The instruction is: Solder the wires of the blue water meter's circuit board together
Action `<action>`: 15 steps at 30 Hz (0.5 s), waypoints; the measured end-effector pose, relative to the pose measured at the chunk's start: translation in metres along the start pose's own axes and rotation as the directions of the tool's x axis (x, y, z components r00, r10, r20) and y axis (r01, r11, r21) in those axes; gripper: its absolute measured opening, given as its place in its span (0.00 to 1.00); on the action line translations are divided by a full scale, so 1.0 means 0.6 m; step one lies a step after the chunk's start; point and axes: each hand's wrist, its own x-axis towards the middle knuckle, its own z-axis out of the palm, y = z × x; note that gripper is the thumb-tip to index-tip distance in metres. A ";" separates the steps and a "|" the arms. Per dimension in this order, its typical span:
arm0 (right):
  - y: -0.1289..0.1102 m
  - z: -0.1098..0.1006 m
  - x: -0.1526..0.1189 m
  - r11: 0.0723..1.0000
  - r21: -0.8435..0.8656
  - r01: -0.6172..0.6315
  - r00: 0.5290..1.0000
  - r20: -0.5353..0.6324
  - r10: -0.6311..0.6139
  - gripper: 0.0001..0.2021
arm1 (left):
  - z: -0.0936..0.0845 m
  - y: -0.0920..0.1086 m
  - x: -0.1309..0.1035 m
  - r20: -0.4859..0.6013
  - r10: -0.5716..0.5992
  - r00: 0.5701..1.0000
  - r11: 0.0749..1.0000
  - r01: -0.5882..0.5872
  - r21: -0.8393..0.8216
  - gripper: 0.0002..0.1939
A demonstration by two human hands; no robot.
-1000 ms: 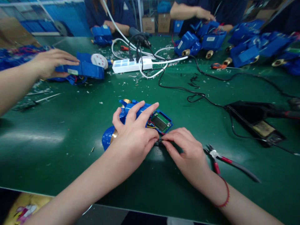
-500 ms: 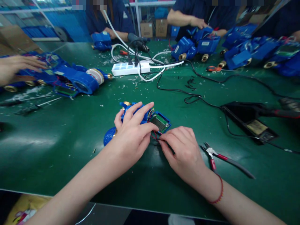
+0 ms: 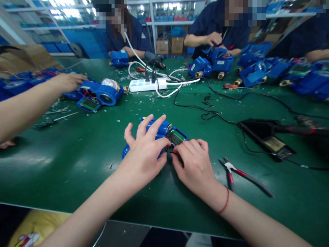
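A blue meter housing (image 3: 162, 129) with a small open display unit (image 3: 177, 136) lies on the green table, partly hidden under my left hand. Thin red and dark wires (image 3: 168, 148) run beside the display. My left hand (image 3: 145, 149) reaches over the housing, its thumb and index finger closed at the wires while the other fingers spread upward. My right hand (image 3: 192, 159) pinches the wire end between thumb and fingertips, close to the display's lower edge. The contact at the fingertips is partly hidden. Diagonal cutters (image 3: 229, 166) with red and black handles rest right of my right hand.
A black soldering stand (image 3: 267, 137) with a sponge is at right. A white power strip (image 3: 147, 84) and cables cross the middle. Blue meters (image 3: 102, 94) line the left and far right. At left, another person's hand (image 3: 68, 82) touches a meter; more people sit opposite.
The whole view has tilted upward, showing more of the far side. My fingertips are closer together at the wires. The other person's hand at left has reached further right along the meters.
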 end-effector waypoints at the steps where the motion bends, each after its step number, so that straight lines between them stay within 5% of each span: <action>1: 0.001 0.000 -0.001 1.000 0.008 -0.001 1.000 -0.013 0.001 0.05 | 0.004 0.004 0.001 -0.015 0.005 1.000 1.000 -0.005 0.027 0.08; 8: 0.009 0.000 -0.002 1.000 0.005 0.003 0.999 -0.039 -0.003 0.06 | 0.025 0.014 0.036 0.035 0.057 0.998 0.996 -0.060 0.072 0.09; 15: 0.014 0.003 -0.002 0.999 0.026 -0.018 0.999 -0.028 0.019 0.06 | 0.017 0.017 0.056 0.174 -0.050 0.983 0.998 0.044 0.038 0.09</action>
